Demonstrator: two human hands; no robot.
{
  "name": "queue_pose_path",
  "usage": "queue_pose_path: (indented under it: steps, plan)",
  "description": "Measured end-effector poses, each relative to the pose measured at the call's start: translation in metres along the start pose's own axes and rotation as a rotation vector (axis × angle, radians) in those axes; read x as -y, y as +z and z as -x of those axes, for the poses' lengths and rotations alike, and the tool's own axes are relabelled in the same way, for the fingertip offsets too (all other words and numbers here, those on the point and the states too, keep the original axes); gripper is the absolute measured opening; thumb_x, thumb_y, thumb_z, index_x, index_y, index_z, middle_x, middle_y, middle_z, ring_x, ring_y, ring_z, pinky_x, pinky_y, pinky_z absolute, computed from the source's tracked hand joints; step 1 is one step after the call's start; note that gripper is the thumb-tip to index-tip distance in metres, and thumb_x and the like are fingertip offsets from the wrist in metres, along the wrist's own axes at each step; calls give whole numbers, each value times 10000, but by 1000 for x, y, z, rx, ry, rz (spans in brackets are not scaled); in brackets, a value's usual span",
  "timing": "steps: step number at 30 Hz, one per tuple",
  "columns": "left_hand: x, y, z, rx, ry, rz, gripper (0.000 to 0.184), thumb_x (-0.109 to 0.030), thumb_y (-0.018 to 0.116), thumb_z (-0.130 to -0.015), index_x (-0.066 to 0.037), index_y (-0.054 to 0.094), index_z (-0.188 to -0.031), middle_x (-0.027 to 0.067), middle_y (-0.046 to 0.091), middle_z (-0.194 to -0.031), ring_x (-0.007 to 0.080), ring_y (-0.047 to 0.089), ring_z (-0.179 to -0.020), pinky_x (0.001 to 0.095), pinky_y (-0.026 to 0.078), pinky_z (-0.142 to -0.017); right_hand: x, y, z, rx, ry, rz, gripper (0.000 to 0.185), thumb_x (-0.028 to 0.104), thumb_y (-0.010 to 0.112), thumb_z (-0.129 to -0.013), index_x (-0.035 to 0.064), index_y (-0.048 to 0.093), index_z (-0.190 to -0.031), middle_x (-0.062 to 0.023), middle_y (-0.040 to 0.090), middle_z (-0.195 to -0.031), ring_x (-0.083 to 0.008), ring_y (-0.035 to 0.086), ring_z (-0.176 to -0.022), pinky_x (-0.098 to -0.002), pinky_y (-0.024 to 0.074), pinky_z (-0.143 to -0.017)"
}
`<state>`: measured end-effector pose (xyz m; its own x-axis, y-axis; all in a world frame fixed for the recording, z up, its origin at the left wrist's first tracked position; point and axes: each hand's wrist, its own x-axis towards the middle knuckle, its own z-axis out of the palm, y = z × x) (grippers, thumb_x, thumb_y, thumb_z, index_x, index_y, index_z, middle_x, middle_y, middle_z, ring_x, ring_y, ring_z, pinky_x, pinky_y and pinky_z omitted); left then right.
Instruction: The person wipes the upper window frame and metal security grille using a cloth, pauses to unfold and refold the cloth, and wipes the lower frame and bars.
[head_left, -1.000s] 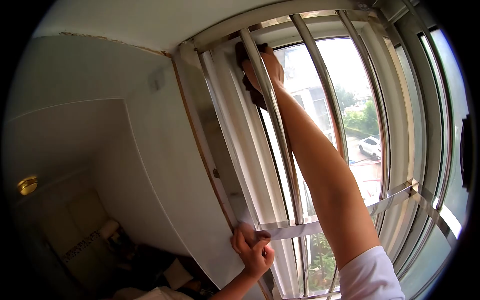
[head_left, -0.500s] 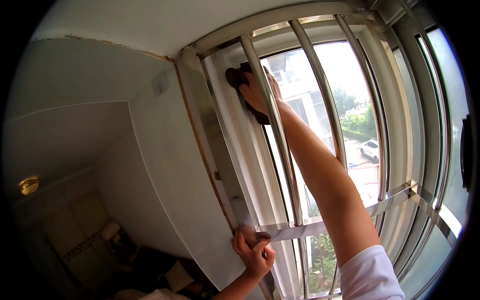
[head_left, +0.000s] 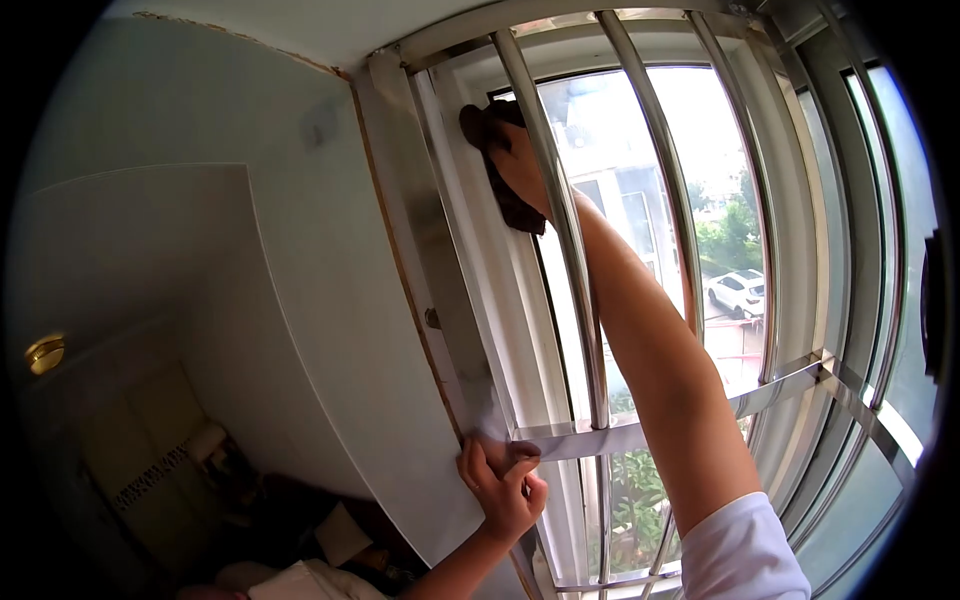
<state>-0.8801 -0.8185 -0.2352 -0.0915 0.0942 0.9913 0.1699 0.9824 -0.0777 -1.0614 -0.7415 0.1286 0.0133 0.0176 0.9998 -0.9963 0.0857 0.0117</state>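
Observation:
My right arm reaches between the steel bars (head_left: 568, 230) of a window grille. Behind the leftmost bar, my right hand (head_left: 520, 170) is closed on a dark brown cloth (head_left: 518, 212) and presses it to the white window frame (head_left: 480, 260) near its upper left corner. Part of that hand is hidden by the bar. Lower down, my left hand (head_left: 508, 492) has its fingers curled at the left end of the flat steel crossbar (head_left: 570, 442), where it meets the grille's side post (head_left: 455, 345).
Bright glass shows a parked white car (head_left: 738, 293) and green bushes (head_left: 640, 495) outside. More grille bars and a side window (head_left: 905, 250) stand at right. At left, a wall (head_left: 300, 230) borders a dim room with a gold ceiling lamp (head_left: 45, 354).
The view has shifted, so the grille and both hands sit slightly higher. My right fingers, earlier visible past the bar, are now hidden. The left hand keeps its place at the crossbar.

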Motion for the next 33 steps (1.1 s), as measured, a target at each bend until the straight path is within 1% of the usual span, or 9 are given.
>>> queue_pose_path:
  steps: [2,6,10,14,17,20,22,26,33]
  plan:
    - [2,1,3,4,4,7,291,-66,545,-743,-103,535,-1032,360,255,-1371,491,283,-1232,618,203,-998,4,-2,18,-15,37,-19,302,192,550,-810,70,647,-1068,-193,494,-1207,-353,445,-1156,-424,378,-1018]
    - [-1,-1,-1,-9,37,-10,316,-68,540,-737,-89,532,-1052,362,257,-1376,489,290,-1223,606,211,-995,20,-18,60,11,75,52,256,170,571,-793,118,690,-1013,-134,555,-1136,-326,475,-1130,-392,397,-1002]
    - [2,2,1,-38,67,-39,302,-94,530,-772,-76,528,-1074,354,263,-1383,485,296,-1215,603,209,-998,31,-38,98,8,104,-70,255,42,668,-687,124,722,-923,-56,635,-1007,-275,620,-900,-345,509,-824]
    - [1,3,2,-53,73,-50,292,-111,533,-797,-77,527,-1087,345,256,-1399,478,296,-1222,589,206,-1008,35,-58,128,150,162,-82,290,53,705,-638,123,695,-919,-55,650,-994,-284,633,-877,-353,508,-800]
    - [2,4,2,-44,71,-29,299,-116,534,-800,-78,528,-1097,336,247,-1411,471,285,-1236,575,199,-1018,35,-66,142,486,280,33,264,90,741,-602,130,680,-856,-70,677,-876,-279,644,-858,-366,500,-743]
    - [4,2,4,-41,72,-14,313,-116,535,-796,-85,530,-1107,328,245,-1417,463,275,-1246,565,193,-1025,35,-71,144,556,369,-88,263,96,748,-604,126,681,-857,-70,684,-843,-262,650,-846,-367,501,-735]
    - [5,3,0,-44,80,-15,321,-116,535,-792,-90,532,-1112,324,246,-1418,459,272,-1249,562,191,-1027,34,-67,139,520,296,-30,244,93,738,-620,117,680,-856,-70,689,-836,-261,658,-828,-357,504,-713]
    - [3,1,0,-27,65,-23,333,-119,532,-784,-104,534,-1117,318,257,-1414,456,288,-1242,561,196,-1021,33,-51,112,121,358,-118,244,90,707,-631,103,679,-873,-82,690,-860,-257,665,-801,-346,516,-722]
    - [1,2,-3,-44,77,-76,323,-118,517,-789,-105,534,-1111,313,271,-1415,431,332,-1195,551,220,-998,25,-51,116,180,372,-127,281,149,744,-619,105,692,-892,-91,692,-885,-274,663,-851,-346,516,-776]
